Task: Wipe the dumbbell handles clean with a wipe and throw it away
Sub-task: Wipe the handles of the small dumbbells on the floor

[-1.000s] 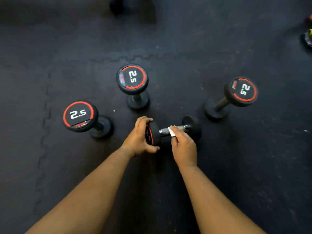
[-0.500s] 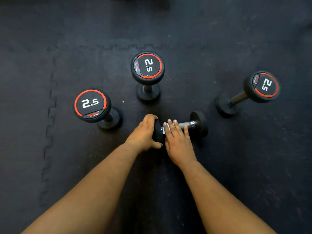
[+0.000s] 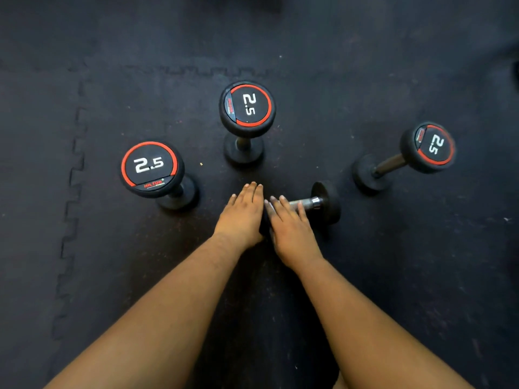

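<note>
Black rubber-headed dumbbell point(image 3: 323, 203) lying flat is mid-wipe: left hand point(image 3: 241, 217) flat on its near head, right hand point(image 3: 289, 228) flat over the steel handle; wipe hidden, next stroke needs rolling

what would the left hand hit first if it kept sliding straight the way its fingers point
Probably the upright middle dumbbell: the left hand lies flat with straight fingers aimed up the mat at that dumbbell's base. Bare mat lies between; the line could pass just right of it.

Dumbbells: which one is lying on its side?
The dumbbell under both hands, handle horizontal on the mat. The other three stand on end, their 2.5 faces up.
</note>
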A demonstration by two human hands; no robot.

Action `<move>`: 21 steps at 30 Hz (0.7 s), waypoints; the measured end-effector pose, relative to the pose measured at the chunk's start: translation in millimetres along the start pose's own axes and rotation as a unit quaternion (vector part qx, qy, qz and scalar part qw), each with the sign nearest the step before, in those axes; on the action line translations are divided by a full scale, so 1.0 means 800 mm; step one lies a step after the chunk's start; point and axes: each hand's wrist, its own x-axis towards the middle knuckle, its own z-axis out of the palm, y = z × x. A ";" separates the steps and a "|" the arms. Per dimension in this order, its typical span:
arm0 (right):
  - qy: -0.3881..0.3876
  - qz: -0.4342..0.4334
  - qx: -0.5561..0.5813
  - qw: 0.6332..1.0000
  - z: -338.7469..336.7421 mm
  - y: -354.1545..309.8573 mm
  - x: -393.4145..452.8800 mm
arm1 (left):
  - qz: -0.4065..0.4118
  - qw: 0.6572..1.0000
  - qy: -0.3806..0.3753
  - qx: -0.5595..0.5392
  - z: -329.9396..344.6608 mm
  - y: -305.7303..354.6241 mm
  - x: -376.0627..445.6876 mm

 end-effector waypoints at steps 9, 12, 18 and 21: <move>-0.016 -0.003 -0.014 1.000 0.005 0.015 0.024 | -0.022 1.000 -0.004 -0.016 0.002 0.003 0.007; 0.021 -0.014 -0.020 0.999 0.011 0.016 -0.021 | -0.026 1.000 -0.013 -0.011 -0.001 0.006 0.005; -0.011 0.000 -0.006 1.000 0.002 0.019 0.031 | -0.029 0.999 -0.003 -0.029 0.002 0.004 0.007; 0.007 -0.015 -0.016 1.000 0.005 0.022 0.016 | -0.027 0.999 -0.012 -0.030 -0.002 0.005 0.007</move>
